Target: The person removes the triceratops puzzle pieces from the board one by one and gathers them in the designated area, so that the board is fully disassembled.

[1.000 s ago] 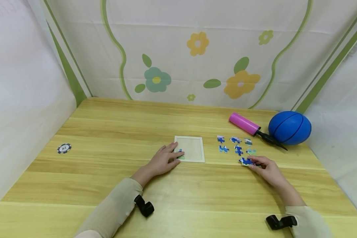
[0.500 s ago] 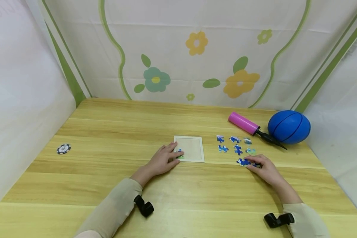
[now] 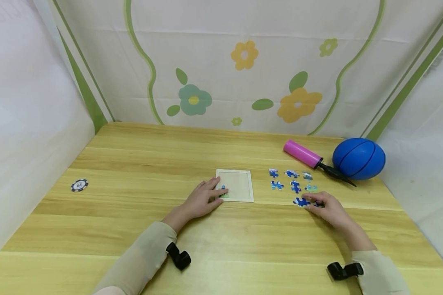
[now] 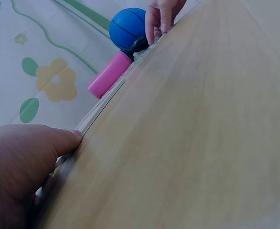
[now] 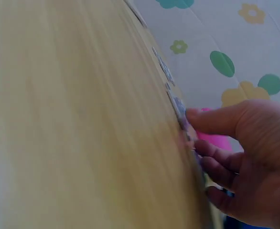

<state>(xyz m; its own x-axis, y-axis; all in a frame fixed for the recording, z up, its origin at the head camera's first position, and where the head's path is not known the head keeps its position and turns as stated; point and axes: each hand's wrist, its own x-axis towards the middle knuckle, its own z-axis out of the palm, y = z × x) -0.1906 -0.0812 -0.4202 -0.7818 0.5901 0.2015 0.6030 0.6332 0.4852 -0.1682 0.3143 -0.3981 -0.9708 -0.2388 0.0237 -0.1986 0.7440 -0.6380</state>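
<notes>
In the head view, my left hand (image 3: 203, 198), fingers spread, rests on the left side of a square white puzzle frame (image 3: 252, 186). A green and blue puzzle piece (image 3: 225, 195) sits in the frame's near left corner, partly under the fingers. My right hand (image 3: 329, 209) pinches the right end of a blue and white puzzle piece (image 3: 300, 202) between thumb and fingers, at table level. Another piece (image 3: 318, 203) shows partly beneath that hand. Beyond it, several loose pieces (image 3: 295, 187) lie in rows. The right wrist view has the thumb (image 5: 211, 120) against a piece's edge.
Behind the loose pieces lies a pink hand pump (image 3: 302, 154) with a black handle end, beside a blue ball (image 3: 359, 159). A poker chip (image 3: 79, 185) lies far left on the wooden table (image 3: 151, 155). Fabric walls (image 3: 221, 73) close off the back and sides.
My right hand has shifted slightly left with the puzzle piece, uncovering part of the piece beneath the hand; it has barely moved over the last half second. My left hand stays put.
</notes>
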